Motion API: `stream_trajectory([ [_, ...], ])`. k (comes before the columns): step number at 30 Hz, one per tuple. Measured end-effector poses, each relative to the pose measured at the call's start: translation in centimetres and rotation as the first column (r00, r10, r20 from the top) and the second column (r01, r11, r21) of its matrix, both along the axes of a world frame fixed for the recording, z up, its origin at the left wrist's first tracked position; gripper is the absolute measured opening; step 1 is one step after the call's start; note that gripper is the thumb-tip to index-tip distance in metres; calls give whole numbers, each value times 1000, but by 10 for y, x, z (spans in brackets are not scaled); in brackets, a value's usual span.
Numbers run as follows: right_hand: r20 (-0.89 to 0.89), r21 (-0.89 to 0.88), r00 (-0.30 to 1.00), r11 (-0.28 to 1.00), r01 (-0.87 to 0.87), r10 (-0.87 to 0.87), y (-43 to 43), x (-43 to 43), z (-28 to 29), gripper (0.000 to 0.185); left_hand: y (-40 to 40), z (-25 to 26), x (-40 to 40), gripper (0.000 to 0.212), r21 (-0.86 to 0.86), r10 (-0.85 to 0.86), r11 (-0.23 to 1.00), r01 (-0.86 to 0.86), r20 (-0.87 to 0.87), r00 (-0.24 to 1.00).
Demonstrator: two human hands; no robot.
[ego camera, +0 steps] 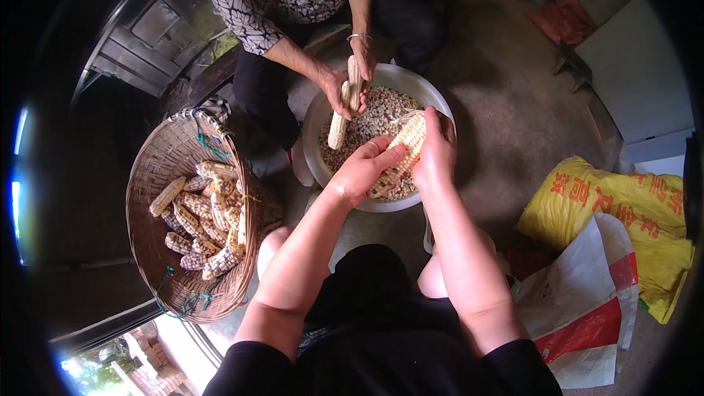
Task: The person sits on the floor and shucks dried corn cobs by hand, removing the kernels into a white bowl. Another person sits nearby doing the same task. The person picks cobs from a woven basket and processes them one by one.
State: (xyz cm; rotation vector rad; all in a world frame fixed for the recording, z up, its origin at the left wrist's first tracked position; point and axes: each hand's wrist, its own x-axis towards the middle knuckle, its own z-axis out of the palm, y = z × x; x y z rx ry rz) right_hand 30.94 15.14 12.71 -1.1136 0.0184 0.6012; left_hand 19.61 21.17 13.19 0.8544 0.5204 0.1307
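Between my two hands is a pale yellow ear of corn (410, 140), tilted over a wide metal basin (311, 146). My left hand (366, 168) grips its lower left side, thumb laid across the kernels. Around its upper right side wraps my right hand (437, 146), the fingers partly hidden behind it. Loose purple and cream corn kernels (379, 107) cover the bottom of the basin. Across from me, a person's hands (335, 91) hold two whitish, bare-looking corncobs (339, 129) against each other above the kernels.
A woven basket (146, 187) with several mottled corn ears (195, 203) stands at the left. On the right lie a yellow sack (572, 192) bearing writing and a white and red woven sack (572, 291). The other person sits opposite, knees and one foot close to the basin.
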Motion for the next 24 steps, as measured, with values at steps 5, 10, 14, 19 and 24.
stream_trajectory([
  [5,105,-54,993,998,-45,50,1,-9,-6,41,-4,-11,3,45,207,100,976,-71,-132,986],
  [10,36,-7,997,998,-68,68,0,-4,3,41,-1,8,-1,51,-79,44,996,-48,-53,998],
  [14,5,10,1000,1000,-25,25,1,1,-1,42,-1,-2,-1,52,237,-55,971,23,126,990],
  [19,-3,-34,1000,999,-19,19,1,-5,7,42,-15,-1,4,52,665,131,746,-11,-131,983],
  [24,33,-12,999,999,-39,40,0,-10,-1,41,-14,-4,6,49,831,220,546,106,-265,939],
])
